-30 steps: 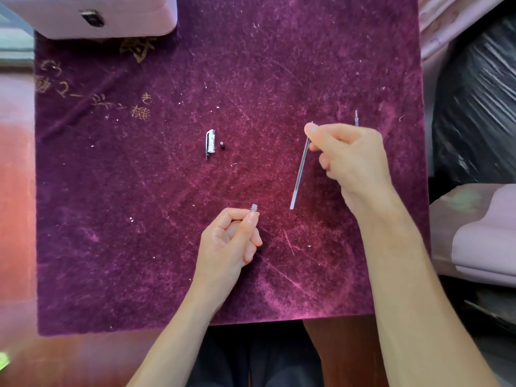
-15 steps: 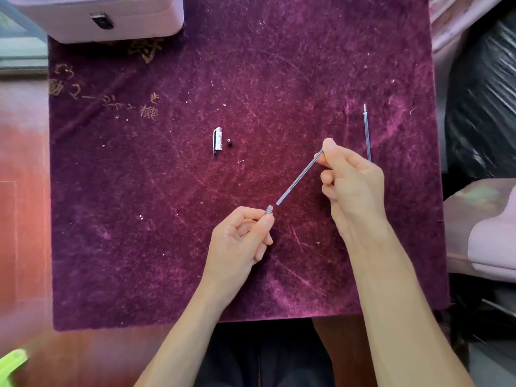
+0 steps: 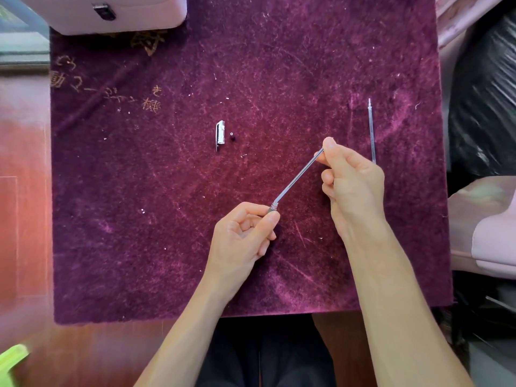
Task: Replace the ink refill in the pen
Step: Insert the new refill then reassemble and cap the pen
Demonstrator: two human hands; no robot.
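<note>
My left hand (image 3: pixel 245 233) pinches a small threaded pen piece (image 3: pixel 273 208) between thumb and forefinger. My right hand (image 3: pixel 351 185) pinches the far end of a thin clear ink refill (image 3: pixel 297 175). The refill slants down-left, and its lower tip meets the threaded piece. A second thin refill (image 3: pixel 371 129) lies flat on the purple velvet cloth (image 3: pixel 167 219), just beyond my right hand. The silver pen cap with clip (image 3: pixel 220 134) lies near the cloth's middle, with a tiny dark bead-like part (image 3: pixel 232 137) beside it.
A pale lilac box (image 3: pixel 111 12) with a dark clasp sits at the cloth's far left corner. Gold embroidered characters (image 3: pixel 150 104) mark the cloth's upper left. A pale cushion (image 3: pixel 491 233) and black plastic wrap (image 3: pixel 485 93) lie to the right. A green object (image 3: pixel 11 361) shows at the bottom left.
My right hand swung the refill it holds from near upright down toward my left hand until its tip met the threaded piece. The second refill came into full view beyond my right hand.
</note>
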